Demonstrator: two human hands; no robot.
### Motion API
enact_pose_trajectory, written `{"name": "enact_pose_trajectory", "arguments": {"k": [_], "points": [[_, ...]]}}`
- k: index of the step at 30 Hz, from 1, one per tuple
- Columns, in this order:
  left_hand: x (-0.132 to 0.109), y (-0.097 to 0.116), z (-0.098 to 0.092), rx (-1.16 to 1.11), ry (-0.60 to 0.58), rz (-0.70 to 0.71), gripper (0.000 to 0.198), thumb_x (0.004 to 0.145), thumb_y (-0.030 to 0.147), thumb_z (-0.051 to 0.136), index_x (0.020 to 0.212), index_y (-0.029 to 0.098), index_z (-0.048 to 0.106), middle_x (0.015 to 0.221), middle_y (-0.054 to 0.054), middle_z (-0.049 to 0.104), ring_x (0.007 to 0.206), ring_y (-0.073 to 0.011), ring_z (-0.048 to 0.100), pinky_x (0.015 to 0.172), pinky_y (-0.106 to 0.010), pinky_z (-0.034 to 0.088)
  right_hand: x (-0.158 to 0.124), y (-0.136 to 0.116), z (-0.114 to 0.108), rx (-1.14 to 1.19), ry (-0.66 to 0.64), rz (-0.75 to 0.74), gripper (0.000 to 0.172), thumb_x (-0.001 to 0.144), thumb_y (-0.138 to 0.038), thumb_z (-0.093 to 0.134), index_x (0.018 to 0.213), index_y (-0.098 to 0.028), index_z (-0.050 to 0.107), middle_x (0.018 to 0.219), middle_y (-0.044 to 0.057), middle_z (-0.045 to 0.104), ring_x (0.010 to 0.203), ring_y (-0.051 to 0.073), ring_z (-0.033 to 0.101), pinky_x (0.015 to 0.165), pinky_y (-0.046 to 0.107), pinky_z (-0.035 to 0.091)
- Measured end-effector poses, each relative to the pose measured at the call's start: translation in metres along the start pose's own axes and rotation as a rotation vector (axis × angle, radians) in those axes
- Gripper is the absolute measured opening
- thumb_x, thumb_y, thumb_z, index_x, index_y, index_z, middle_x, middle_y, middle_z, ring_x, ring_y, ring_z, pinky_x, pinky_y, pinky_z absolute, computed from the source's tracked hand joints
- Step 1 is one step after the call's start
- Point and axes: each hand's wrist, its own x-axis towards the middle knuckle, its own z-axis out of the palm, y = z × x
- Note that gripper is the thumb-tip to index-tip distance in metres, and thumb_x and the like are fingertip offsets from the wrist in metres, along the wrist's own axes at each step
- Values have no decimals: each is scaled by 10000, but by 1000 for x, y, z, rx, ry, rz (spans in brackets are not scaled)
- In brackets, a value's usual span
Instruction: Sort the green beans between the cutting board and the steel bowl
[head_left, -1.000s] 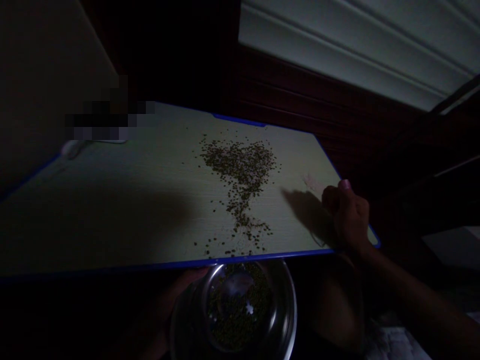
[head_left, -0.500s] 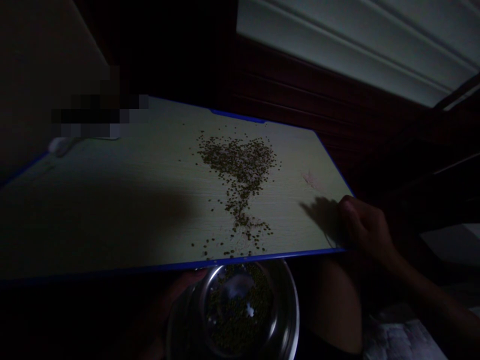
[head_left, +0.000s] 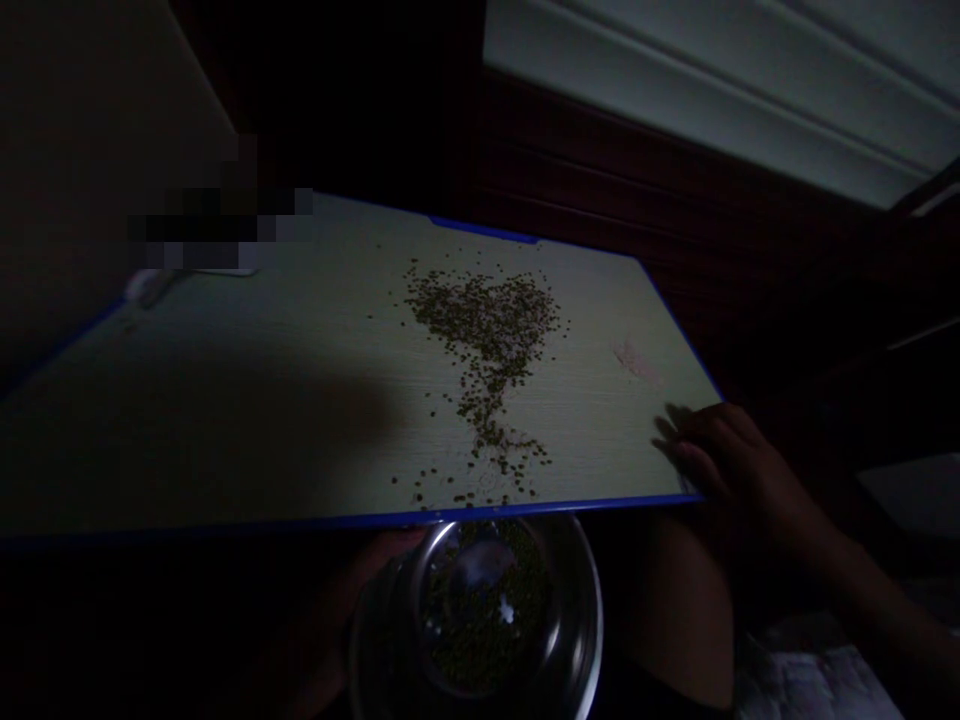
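A pale board with a blue rim (head_left: 225, 380) lies tilted in front of me in dim light. Small green beans (head_left: 487, 330) are scattered on it in a heap that trails down to the near edge. Below that edge a shiny steel bowl (head_left: 577, 610) holds more green beans. My left hand (head_left: 375, 570) grips the bowl's left rim from under the board, mostly in shadow. My right hand (head_left: 731, 465) rests flat on the board's near right corner, fingers stretched out and holding nothing.
A white object (head_left: 150, 285) lies at the board's far left. Dark wooden panelling (head_left: 675, 200) and a pale slatted surface (head_left: 712, 90) rise behind. My bare knee (head_left: 690, 600) shows under the board's right side, beside crumpled white cloth (head_left: 810, 685).
My right hand was a raised fist over the right edge; it has come down towards the near corner and opened flat on the board. The bowl and beans stay put.
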Motion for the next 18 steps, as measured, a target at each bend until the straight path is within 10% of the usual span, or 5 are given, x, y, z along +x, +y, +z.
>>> {"name": "enact_pose_trajectory", "arguments": {"k": [9,18], "points": [[0,-6,-5,-42,5,-8,248,733,639,923,872,437,884,1089,39,838,1212,-316,736,1166,-423,572,-3,8,11,-105,107,169,361,1081,-524,679,1179,-177,678,999,10,690,772,119,649,694,283,589],[-2,-6,-6,-115,-23,-20,427,613,684,1014,868,370,879,1059,15,843,1128,-295,766,1031,-353,642,7,11,8,-41,220,61,299,1084,-480,690,1172,-195,711,1111,39,735,884,141,702,787,312,635]]}}
